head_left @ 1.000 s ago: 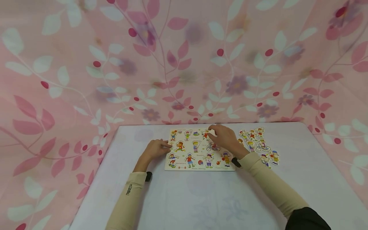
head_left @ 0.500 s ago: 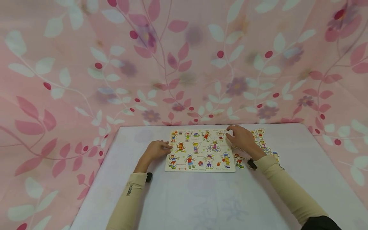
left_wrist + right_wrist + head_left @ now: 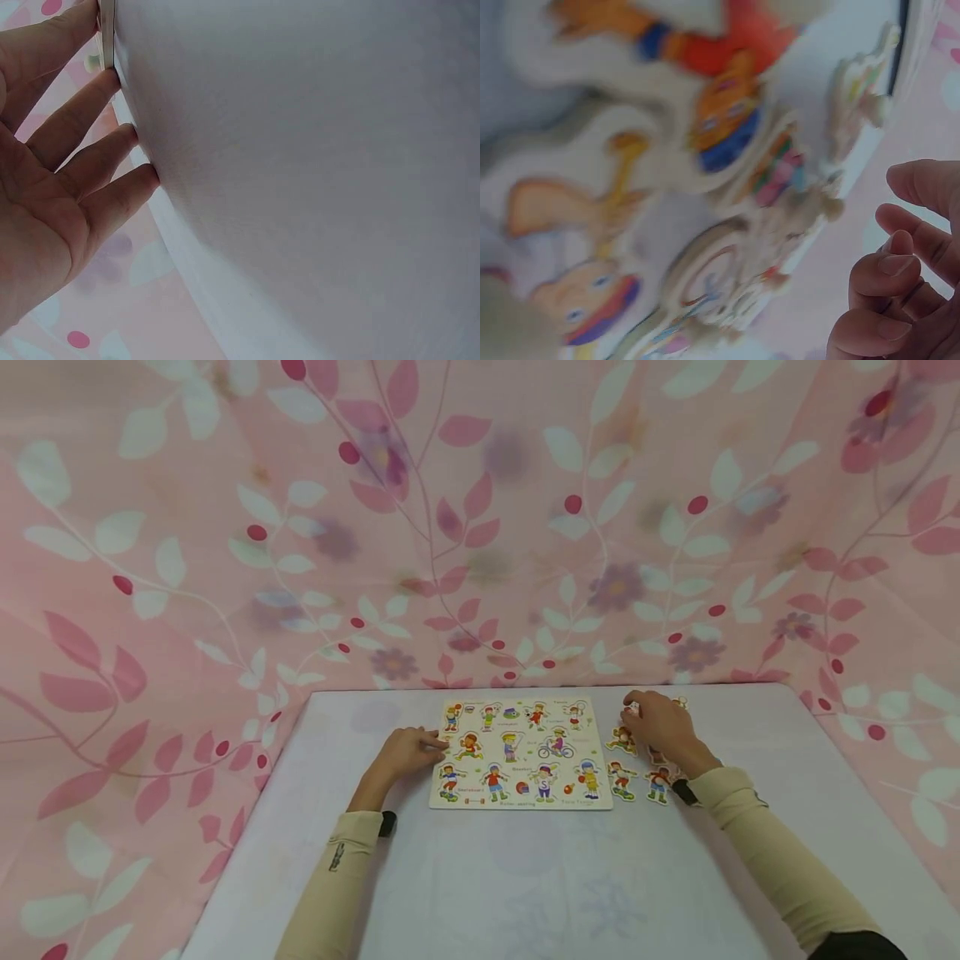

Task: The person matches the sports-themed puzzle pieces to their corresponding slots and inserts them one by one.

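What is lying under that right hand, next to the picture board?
Loose cut-out figure pieces lie on the white table beside the puzzle board. The right hand hovers over more of them; one peeks out at its far side, while those beneath the palm are covered.

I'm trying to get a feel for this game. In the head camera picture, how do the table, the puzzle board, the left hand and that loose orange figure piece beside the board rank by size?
1. Table, by far the largest.
2. Puzzle board.
3. Left hand, resting at the board's left edge.
4. Orange figure piece, smallest.

All lie at a similar distance from the camera, so the order looks dependable.
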The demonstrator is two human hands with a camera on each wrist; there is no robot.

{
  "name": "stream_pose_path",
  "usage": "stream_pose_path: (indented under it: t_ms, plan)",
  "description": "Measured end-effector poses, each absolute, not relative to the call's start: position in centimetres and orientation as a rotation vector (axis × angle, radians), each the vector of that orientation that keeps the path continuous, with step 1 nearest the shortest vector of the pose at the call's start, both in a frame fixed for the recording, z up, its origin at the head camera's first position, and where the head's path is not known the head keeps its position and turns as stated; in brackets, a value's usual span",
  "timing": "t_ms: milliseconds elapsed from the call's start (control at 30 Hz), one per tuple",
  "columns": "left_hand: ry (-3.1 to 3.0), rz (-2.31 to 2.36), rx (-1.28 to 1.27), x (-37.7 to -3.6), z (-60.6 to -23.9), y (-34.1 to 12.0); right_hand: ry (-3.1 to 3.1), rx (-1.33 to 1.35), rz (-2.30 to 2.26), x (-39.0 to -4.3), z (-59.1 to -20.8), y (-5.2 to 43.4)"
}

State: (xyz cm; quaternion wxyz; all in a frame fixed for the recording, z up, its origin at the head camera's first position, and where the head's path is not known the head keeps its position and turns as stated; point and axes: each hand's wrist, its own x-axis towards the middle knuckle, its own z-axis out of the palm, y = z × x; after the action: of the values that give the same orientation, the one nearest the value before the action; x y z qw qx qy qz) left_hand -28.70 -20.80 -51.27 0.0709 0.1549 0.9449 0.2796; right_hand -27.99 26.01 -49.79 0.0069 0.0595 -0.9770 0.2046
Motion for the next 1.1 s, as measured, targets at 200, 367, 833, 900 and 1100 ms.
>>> stream_pose_path:
  t_ms: [200, 367, 833, 900, 1100]
  plan:
    - [2.83, 0.848, 0.472, -28.8, -51.4, -20.9, -3.066, 0.139, 0.657, -27.7, -50.4, 26.8]
    - [2.834, 0.855, 0.484, -28.8, -51.2, -21.0, -3.06, 0.156, 0.606, -27.6, -50.6, 27.2]
    - [2.825, 0.853, 0.47, -28.7, -51.2, -20.8, -3.079, 0.218, 0.538, -27.8, -50.5, 27.4]
    - [2.824, 0.858, 0.473, -28.7, -51.3, -20.8, -3.083, 0.219, 0.538, -27.8, -50.5, 27.3]
    - [2.829, 0.846, 0.463, -28.7, -51.4, -20.9, -3.068, 0.234, 0.567, -27.9, -50.3, 26.7]
